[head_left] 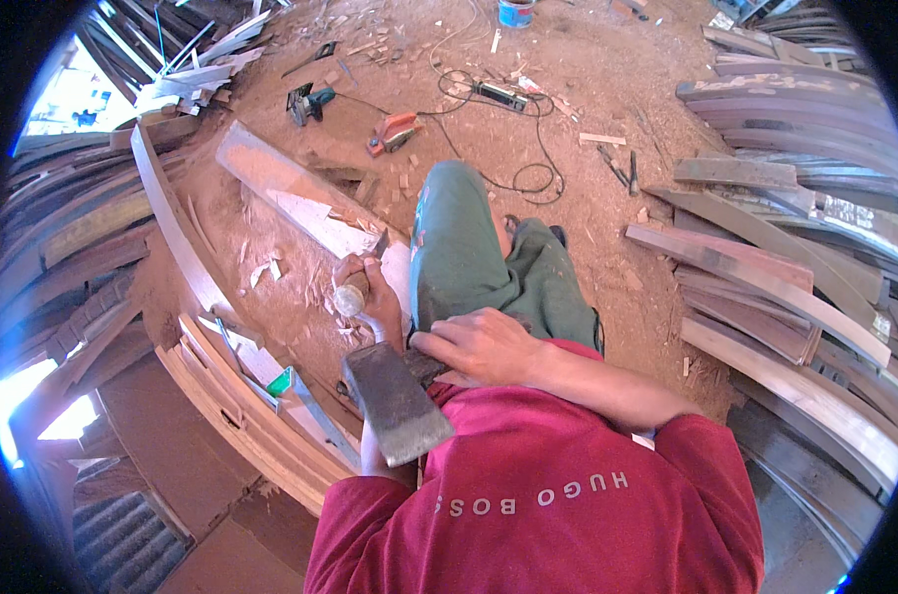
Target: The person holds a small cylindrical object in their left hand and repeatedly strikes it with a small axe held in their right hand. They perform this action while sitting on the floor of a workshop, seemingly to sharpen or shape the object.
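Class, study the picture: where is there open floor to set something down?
Mostly bare ground lies between the green trousers and the right-hand timber stack, and between the bucket and that stack. Crowded: ahead of the trousers, with power tools; beside the left hand, with boards.

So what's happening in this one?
A seated person's left hand holds a chisel by its pale handle, at a partly chipped plank. The right hand grips a hatchet, its dark head over the left forearm. A red power tool lies on the ground ahead.
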`<state>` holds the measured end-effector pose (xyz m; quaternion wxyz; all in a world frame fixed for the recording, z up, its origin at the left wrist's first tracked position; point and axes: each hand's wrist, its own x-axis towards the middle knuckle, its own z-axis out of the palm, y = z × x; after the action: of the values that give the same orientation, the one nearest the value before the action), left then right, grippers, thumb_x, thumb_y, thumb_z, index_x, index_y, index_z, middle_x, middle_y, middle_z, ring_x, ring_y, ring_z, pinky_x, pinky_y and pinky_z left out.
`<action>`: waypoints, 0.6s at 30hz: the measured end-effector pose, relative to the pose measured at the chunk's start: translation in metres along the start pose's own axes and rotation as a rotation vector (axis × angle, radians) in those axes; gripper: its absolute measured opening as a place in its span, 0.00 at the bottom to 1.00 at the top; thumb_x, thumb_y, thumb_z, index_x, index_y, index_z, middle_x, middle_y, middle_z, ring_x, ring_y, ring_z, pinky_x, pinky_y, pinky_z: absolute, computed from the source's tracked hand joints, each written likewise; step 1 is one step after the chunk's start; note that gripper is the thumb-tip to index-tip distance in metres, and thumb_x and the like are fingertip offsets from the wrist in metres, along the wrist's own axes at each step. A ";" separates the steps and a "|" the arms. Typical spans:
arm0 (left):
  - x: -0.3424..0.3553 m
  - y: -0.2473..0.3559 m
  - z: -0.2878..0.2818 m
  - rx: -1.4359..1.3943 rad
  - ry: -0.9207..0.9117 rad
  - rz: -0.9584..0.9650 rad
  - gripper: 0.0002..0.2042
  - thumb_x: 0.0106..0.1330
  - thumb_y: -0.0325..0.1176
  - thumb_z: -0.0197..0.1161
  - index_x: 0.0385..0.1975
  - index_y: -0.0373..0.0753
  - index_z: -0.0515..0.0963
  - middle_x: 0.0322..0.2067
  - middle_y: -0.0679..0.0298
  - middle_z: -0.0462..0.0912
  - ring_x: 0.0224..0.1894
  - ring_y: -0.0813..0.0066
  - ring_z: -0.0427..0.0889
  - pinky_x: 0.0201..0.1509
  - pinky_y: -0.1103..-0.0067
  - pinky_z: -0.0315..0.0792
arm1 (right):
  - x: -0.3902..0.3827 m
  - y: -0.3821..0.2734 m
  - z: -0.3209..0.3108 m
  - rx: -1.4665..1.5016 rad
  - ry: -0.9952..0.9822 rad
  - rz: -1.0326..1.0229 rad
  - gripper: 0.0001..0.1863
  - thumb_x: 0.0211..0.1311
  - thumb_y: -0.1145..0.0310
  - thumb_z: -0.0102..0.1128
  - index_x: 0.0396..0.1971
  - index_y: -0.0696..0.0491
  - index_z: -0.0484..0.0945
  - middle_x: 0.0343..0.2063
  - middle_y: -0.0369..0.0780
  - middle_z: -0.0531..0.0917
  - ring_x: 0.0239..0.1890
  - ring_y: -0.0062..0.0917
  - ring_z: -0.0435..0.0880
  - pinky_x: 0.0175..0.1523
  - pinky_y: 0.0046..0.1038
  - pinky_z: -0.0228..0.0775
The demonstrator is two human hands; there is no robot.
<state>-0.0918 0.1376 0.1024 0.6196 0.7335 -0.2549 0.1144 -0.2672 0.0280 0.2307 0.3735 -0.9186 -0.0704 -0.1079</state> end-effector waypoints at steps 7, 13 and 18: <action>-0.001 -0.005 0.008 0.032 -0.017 0.019 0.08 0.64 0.18 0.56 0.38 0.37 0.68 0.37 0.60 0.76 0.39 0.69 0.78 0.45 0.73 0.74 | 0.019 0.003 0.002 -0.160 -0.144 0.306 0.28 0.51 0.57 0.66 0.50 0.52 0.68 0.29 0.40 0.76 0.34 0.36 0.82 0.32 0.38 0.74; -0.014 -0.004 -0.002 0.072 -0.023 0.049 0.07 0.64 0.19 0.57 0.38 0.37 0.69 0.36 0.60 0.77 0.39 0.69 0.78 0.45 0.73 0.75 | 0.009 -0.016 -0.005 -0.124 0.116 -0.073 0.26 0.50 0.59 0.64 0.49 0.52 0.70 0.28 0.38 0.74 0.29 0.33 0.81 0.31 0.34 0.75; -0.017 -0.003 0.001 0.086 -0.043 0.056 0.07 0.64 0.19 0.57 0.38 0.37 0.69 0.36 0.60 0.77 0.39 0.69 0.79 0.45 0.73 0.75 | 0.004 0.006 0.011 -0.287 -0.143 0.125 0.20 0.59 0.65 0.52 0.51 0.53 0.71 0.31 0.41 0.79 0.29 0.31 0.84 0.28 0.32 0.76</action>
<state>-0.1041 0.1412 0.0913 0.5784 0.7544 -0.2834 0.1267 -0.2601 0.0321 0.2199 0.2386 -0.9705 -0.0233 -0.0275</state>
